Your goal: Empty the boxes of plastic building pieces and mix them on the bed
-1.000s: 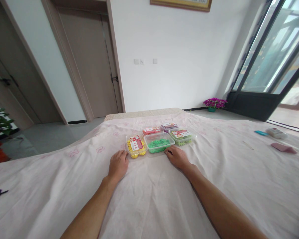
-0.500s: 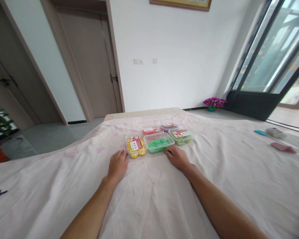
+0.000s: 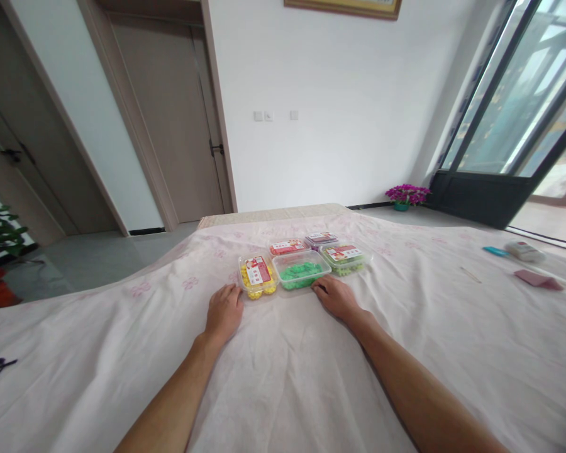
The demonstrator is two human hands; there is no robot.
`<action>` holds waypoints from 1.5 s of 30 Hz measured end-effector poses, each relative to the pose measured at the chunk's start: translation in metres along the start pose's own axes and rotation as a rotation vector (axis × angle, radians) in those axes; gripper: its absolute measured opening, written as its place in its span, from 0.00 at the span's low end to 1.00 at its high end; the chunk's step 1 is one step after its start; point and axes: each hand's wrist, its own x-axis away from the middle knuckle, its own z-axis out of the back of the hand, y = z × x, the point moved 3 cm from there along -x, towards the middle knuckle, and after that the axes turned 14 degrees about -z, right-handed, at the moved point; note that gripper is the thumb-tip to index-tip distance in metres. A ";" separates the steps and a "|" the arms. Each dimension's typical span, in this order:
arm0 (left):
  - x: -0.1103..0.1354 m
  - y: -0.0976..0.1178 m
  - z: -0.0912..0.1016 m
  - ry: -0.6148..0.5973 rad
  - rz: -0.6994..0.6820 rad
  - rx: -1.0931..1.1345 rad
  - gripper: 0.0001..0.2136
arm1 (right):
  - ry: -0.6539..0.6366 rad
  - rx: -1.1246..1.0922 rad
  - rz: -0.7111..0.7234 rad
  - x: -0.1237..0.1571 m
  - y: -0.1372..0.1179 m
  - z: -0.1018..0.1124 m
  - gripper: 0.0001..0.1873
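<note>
The flowered cloth [image 3: 283, 371] bears five plastic tubs [image 3: 302, 275], four labelled.

Tubs [image 3: 323, 264]: clear, thin plastic, glossy, smooth. Labels [image 3: 257, 270]: paper or film, can't tell; smooth. Green bits [image 3: 299, 272]: matt, lumpy, material unclear. Sheet [image 3: 283, 377]: soft matt cloth, creased. Mat [image 3: 273, 215]: matt, woven-looking, faintly rough. Door [image 3: 170, 107]: smooth, matt, wood or laminate. Handle [image 3: 217, 149]: dark, metal by its look. Wall [image 3: 334, 126]: smooth, matt. Floor [image 3: 99, 258]: polished, reflective. Picture frame [image 3: 339, 9]: gold-toned, slight gloss. Panes [image 3: 500, 126]: shiny glass; surround [image 3: 481, 198] dark, smooth, metal-looking.
</note>
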 end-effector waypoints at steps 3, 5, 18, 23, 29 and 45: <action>0.000 -0.001 0.000 -0.002 0.001 0.000 0.15 | -0.002 0.003 -0.007 0.000 0.000 0.000 0.11; 0.000 -0.001 0.000 -0.001 0.002 0.001 0.15 | -0.003 0.003 -0.011 0.000 0.000 0.000 0.11; 0.001 0.002 0.002 0.007 0.001 0.001 0.15 | -0.009 -0.008 -0.016 0.001 0.000 0.001 0.12; 0.000 0.001 0.001 0.004 0.001 0.000 0.15 | -0.004 -0.013 -0.006 -0.001 0.002 0.000 0.12; 0.000 -0.001 -0.001 0.007 -0.004 -0.003 0.15 | -0.007 -0.011 -0.004 -0.002 0.002 -0.001 0.11; 0.000 -0.003 -0.004 0.017 -0.006 -0.001 0.15 | 0.002 0.008 -0.006 -0.001 0.001 -0.001 0.11</action>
